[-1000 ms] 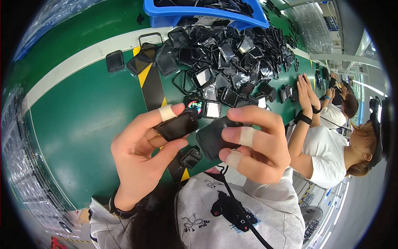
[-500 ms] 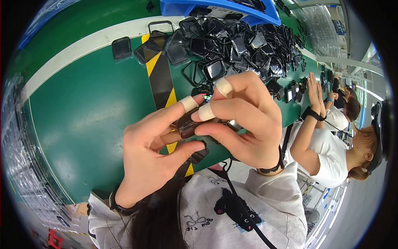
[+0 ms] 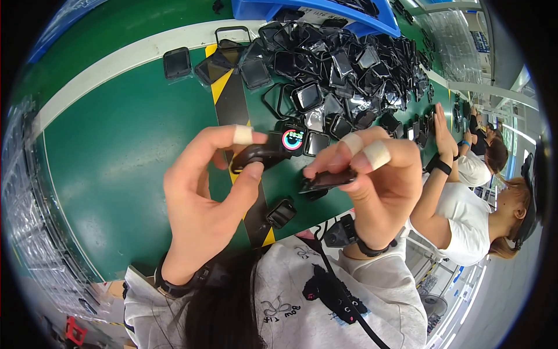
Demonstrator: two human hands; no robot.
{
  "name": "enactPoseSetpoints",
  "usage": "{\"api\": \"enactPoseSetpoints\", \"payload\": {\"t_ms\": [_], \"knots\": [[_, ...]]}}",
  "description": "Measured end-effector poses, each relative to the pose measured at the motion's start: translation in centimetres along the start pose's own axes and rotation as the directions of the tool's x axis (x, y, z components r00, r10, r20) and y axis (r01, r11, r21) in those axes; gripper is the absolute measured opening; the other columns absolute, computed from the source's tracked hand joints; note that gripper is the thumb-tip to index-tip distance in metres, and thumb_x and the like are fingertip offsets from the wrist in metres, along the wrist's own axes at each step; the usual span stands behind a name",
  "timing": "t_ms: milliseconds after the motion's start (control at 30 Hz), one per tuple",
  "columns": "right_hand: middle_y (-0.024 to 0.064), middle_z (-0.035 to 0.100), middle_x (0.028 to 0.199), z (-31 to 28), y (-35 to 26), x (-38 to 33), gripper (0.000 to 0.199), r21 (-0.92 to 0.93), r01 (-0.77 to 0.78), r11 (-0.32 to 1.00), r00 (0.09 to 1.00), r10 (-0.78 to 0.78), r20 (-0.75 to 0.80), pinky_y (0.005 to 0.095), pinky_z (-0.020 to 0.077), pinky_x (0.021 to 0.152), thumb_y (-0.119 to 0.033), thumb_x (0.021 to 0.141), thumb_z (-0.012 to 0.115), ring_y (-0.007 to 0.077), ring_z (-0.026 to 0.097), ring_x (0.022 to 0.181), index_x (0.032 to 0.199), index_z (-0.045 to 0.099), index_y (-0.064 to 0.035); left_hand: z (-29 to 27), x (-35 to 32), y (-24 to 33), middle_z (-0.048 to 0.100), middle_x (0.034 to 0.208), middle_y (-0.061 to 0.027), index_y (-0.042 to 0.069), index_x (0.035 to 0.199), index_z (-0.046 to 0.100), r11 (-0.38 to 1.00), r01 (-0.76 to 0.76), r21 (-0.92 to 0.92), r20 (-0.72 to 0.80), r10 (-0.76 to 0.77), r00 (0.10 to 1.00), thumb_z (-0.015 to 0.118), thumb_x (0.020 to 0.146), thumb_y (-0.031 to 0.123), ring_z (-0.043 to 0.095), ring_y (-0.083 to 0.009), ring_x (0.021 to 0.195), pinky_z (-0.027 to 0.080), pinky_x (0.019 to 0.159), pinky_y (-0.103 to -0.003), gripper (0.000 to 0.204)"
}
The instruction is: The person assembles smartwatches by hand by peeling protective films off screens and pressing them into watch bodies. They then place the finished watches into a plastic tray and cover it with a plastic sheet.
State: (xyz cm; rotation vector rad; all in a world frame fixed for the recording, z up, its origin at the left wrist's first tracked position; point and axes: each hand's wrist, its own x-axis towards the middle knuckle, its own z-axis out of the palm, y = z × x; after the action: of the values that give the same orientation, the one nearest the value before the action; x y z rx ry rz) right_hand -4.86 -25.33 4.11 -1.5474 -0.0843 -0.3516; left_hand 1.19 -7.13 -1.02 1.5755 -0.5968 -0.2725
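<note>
My left hand (image 3: 200, 180) pinches a glossy dark rounded piece (image 3: 256, 156), about the size of a watch case, between thumb and fingers. To its right, my right hand (image 3: 389, 186) grips a thin dark flat piece (image 3: 328, 180), seen nearly edge-on. Tape wraps some fingertips on both hands. A smartwatch (image 3: 293, 140) with a lit, coloured screen lies just beyond the left fingers. Beside it rests a square watch body (image 3: 318, 143) with a reflective face. Another black watch case (image 3: 282, 213) sits nearer me, between the two wrists.
A large heap of black watch frames and covers (image 3: 343, 64) spreads over the green table (image 3: 116, 157). Behind it stands a blue bin (image 3: 325, 17). Black-and-yellow tape (image 3: 232, 110) crosses the table. Co-workers (image 3: 453, 203) sit along the right side.
My hands were together on one dark piece and have now parted, each with a dark piece. The right moved right and lower. The lit watch face has come into clear sight.
</note>
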Motion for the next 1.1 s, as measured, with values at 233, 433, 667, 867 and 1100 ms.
{"api": "enactPoseSetpoints", "payload": {"t_ms": [233,433,667,867,1100], "knots": [[0.0116,0.057,0.091,1.8,0.0,-0.9,0.024,-0.148,-0.081,0.986,0.995,0.072,-0.066,0.0192,0.0476,0.054,0.011,0.077,0.066,0.014,0.063,0.068,0.098,0.057,0.0062,1.6,0.4,1.8,0.051,0.116,-0.0085,-0.002,0.125,0.045,0.78,0.159,-0.606,-0.137,-0.299,0.944,0.05,0.079,-0.019,0.059,-0.0141,0.096,0.048,0.08,-0.023,0.049],[0.0098,0.058,0.088,2.3,0.2,-0.3,0.02,-0.248,-0.109,0.963,0.994,0.101,-0.046,0.0184,0.0425,0.048,0.01,0.075,0.069,0.0082,0.058,0.055,0.092,0.061,0.0037,1.3,-0.3,1.0,0.051,0.121,-0.0117,-0.004,0.127,0.042,0.852,0.19,-0.487,-0.013,-0.224,0.974,0.047,0.079,-0.021,0.06,-0.0172,0.1,0.05,0.085,-0.025,0.051],[0.0117,0.058,0.089,1.0,1.0,1.0,0.022,-0.372,-0.021,0.928,0.986,0.082,0.148,0.0182,0.0406,0.046,0.01,0.074,0.07,0.0095,0.055,0.055,0.093,0.061,0.0053,1.0,-0.6,1.4,0.05,0.127,-0.0151,-0.006,0.126,0.044,0.776,0.235,-0.586,0.073,-0.238,0.969,0.046,0.079,-0.022,0.06,-0.0205,0.107,0.051,0.086,-0.026,0.05],[0.0109,0.058,0.089,0.9,0.9,1.1,0.019,-0.239,-0.04,0.97,0.992,0.068,0.11,0.0169,0.0382,0.045,0.009,0.071,0.073,0.0077,0.054,0.055,0.087,0.063,0.0061,0.8,-0.5,1.4,0.053,0.122,-0.0156,-0.007,0.126,0.043,0.793,0.231,-0.564,0.114,-0.203,0.973,0.051,0.078,-0.02,0.057,-0.0211,0.109,0.05,0.091,-0.03,0.051],[0.0122,0.056,0.095,1.1,-0.3,1.4,0.022,-0.304,-0.245,0.921,0.957,0.281,0.078,0.0163,0.0387,0.046,0.01,0.069,0.073,0.0064,0.054,0.056,0.089,0.064,0.0061,0.9,-0.7,1.1,0.053,0.123,-0.0151,-0.007,0.128,0.042,0.758,0.224,-0.612,0.138,-0.176,0.975,0.051,0.077,-0.02,0.057,-0.0218,0.111,0.049,0.092,-0.031,0.054]]}}
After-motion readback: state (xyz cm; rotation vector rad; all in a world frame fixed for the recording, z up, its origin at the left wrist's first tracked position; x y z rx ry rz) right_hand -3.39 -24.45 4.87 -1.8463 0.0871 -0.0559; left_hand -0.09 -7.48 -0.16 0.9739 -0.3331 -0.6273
